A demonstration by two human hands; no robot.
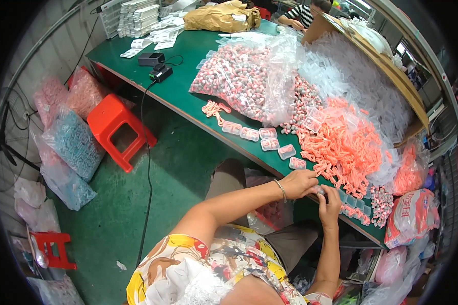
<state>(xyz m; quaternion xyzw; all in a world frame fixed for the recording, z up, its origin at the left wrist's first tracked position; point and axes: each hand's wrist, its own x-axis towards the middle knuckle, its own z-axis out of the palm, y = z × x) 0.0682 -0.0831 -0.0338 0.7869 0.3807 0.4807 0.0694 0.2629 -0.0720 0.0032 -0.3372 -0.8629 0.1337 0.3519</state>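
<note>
My left hand (300, 183), with a bracelet at the wrist, and my right hand (330, 204) meet over the table's front edge. Their fingertips pinch a small grey-and-pink piece (318, 190) between them; its exact kind is mostly hidden. Just beyond lies a heap of orange looped cords (346, 145). To the left, several small clear cases with pink contents, such as one case (297, 163), form a curved line. Beside my right hand are open clear cases (353, 200), orange cord pieces (358, 214) and a small pile of pink-and-grey plugs (381, 205).
A large clear bag of pink-and-grey plugs (234, 76) lies on the green table (122, 58). A cardboard box (392, 66) of clear cases rests on its side. Red stools (118, 127) and filled bags (76, 142) stand left. Another person (305, 15) sits across the table.
</note>
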